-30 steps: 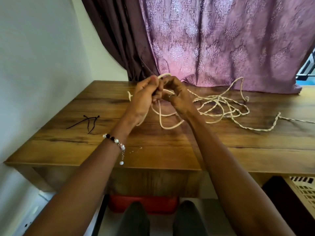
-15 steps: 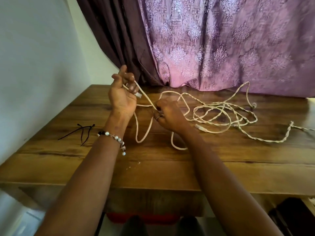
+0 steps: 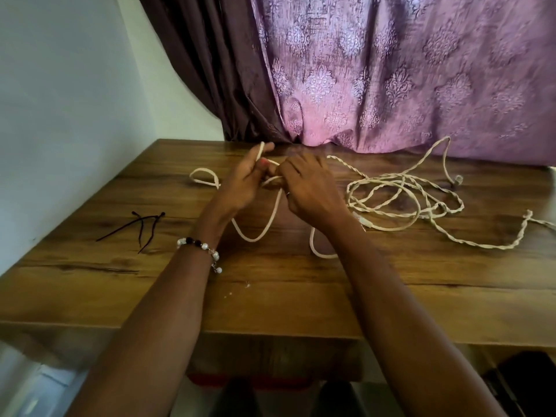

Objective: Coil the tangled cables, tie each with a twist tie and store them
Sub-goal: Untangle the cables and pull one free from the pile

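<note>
Cream-white cables lie tangled and partly twisted together on the right half of the wooden table. My left hand holds a cable strand between thumb and fingers above the table's middle. My right hand is close beside it, fingers curled round the same cable. Two loops hang from my hands onto the table, and a small loop lies to the left. Black twist ties lie on the table's left side.
A purple patterned curtain hangs behind the table's back edge, and a white wall borders its left side. Under the table are a red object and a dark bin at the lower right.
My left hand has come down and right from its raised position to meet my right hand. The cable loops between them have shifted, and a small loop now lies at the left.
</note>
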Demonstrator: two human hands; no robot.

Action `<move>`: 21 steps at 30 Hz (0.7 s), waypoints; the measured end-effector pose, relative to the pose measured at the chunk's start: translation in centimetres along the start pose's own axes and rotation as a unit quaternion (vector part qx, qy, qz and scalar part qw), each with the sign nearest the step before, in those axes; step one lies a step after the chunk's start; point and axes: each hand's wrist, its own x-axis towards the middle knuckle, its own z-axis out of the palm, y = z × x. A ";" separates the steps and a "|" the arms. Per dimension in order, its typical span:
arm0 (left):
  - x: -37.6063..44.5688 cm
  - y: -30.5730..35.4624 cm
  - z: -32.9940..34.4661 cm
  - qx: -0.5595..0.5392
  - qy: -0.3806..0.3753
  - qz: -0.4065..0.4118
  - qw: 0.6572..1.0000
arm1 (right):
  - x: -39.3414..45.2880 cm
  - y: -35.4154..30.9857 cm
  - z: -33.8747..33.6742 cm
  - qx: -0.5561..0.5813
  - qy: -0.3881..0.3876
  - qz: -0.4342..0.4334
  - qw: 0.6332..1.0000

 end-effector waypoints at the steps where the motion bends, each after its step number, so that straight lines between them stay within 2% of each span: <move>1: -0.1 0.0 0.1 -0.002 -0.009 0.008 1.000 | 0.0 0.1 -0.3 -0.010 0.013 0.011 1.000; 5: -0.4 1.3 0.8 -0.023 -0.014 0.010 1.000 | 0.1 1.0 -0.8 -0.016 0.065 0.060 0.996; 8: -0.7 1.8 1.1 -0.124 -0.055 -0.024 0.990 | -0.1 1.3 -0.9 0.053 0.083 0.089 0.991; 13: -0.7 1.6 1.3 -0.277 -0.120 -0.097 0.948 | -0.1 1.2 -1.1 0.158 0.071 0.140 0.975; 16: -0.7 1.6 0.0 -0.416 -0.096 -0.134 0.894 | -0.2 2.5 -0.8 0.220 0.041 0.144 0.964; 18: -0.7 1.6 -1.0 -0.491 -0.107 -0.125 0.856 | -0.5 3.5 -1.1 0.259 0.054 0.172 0.949; 20: -0.6 1.4 -1.6 -0.548 -0.145 -0.104 0.818 | -0.6 3.7 -1.6 0.358 0.048 0.236 0.902; 21: -0.6 1.0 -1.7 -0.590 -0.173 -0.096 0.783 | -0.6 3.6 -1.7 0.404 0.035 0.258 0.877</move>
